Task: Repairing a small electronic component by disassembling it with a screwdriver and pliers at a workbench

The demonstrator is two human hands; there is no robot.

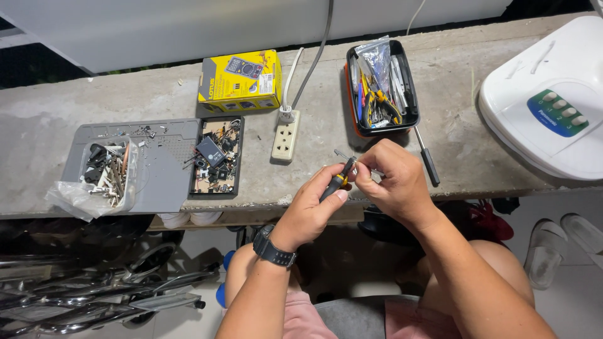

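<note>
View from above a rough grey concrete ledge that serves as a workbench, backed by a pale wall panel. The left hand, with a black watch on the wrist, is closed around a small screwdriver with a black and yellow handle, its tip pointing up toward the other hand. The right hand is curled, its fingertips pinched on a small part at the screwdriver's tip; the part itself is mostly hidden and cannot be identified. Both hands meet just above the front edge of the ledge, near its middle.

On the ledge, left to right: a grey work mat carrying a clear plastic bag of small metal and black pieces; a shallow black tray of electronic scraps touching the mat's right edge; a yellow cardboard box picturing a meter, behind the tray; a cream power strip with a white plug in it and cables running to the wall; a black tool tray holding pliers and other hand tools; a second, long screwdriver lying just beside the right hand; and a white appliance with a blue button panel at the far right.

Below the ledge are a tiled floor, white sandals at right and chromed metal tubing at left.
</note>
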